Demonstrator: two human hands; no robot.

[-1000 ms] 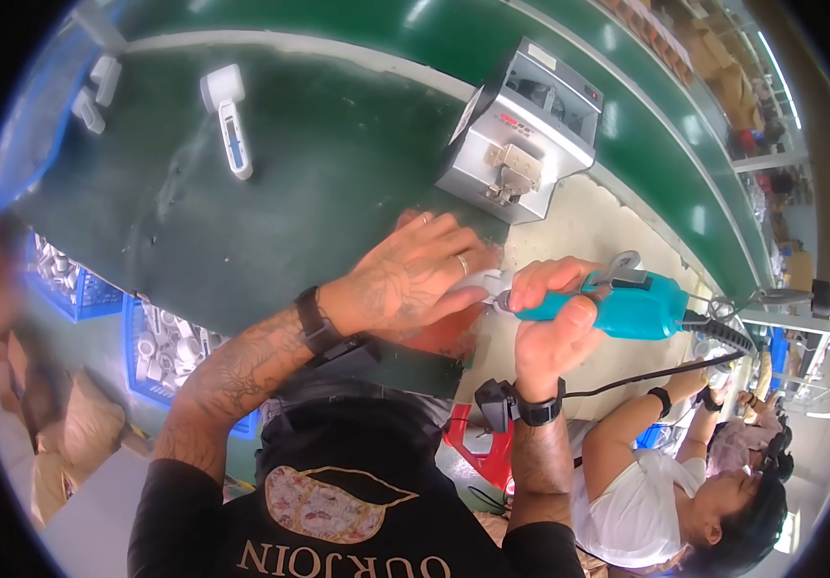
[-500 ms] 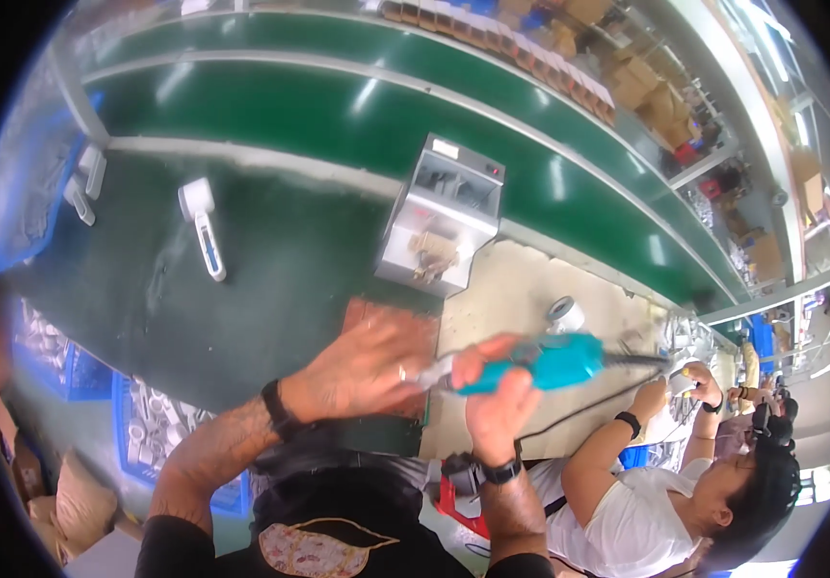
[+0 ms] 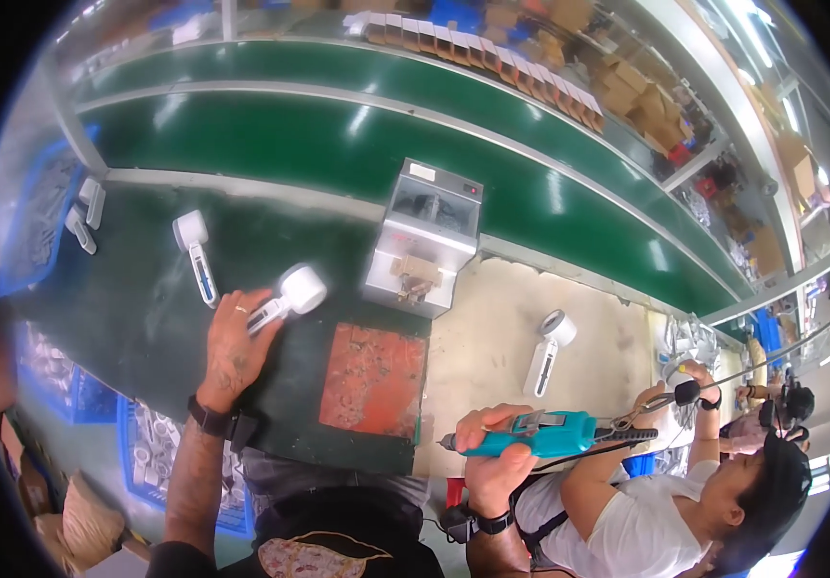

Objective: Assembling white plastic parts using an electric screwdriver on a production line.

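Note:
My left hand [image 3: 238, 337] closes round the handle of a white handheld device with a round drum-shaped head [image 3: 303, 288], over the dark green mat. My right hand [image 3: 498, 455] grips a teal electric screwdriver [image 3: 543, 434], its tip pointing left. Just left of my left hand, a second white device [image 3: 196, 258] of the same shape lies on the mat. A third such device [image 3: 548, 354] rests on the pale board, beyond the screwdriver. Between my hands lies a worn red pad [image 3: 372, 380], with nothing of mine on it.
A grey metal machine [image 3: 424, 236] stands behind the red pad. Two white parts [image 3: 85, 217] lie at the far left. Blue crates [image 3: 150, 448] of white parts stand below the table edge. A co-worker in a white shirt [image 3: 607, 511] works close on my right. A cable runs from the screwdriver.
My left hand has moved from beside the screwdriver tip to the left side of the mat. The screwdriver in my right hand is lower and nearer me. The whole view has shifted slightly.

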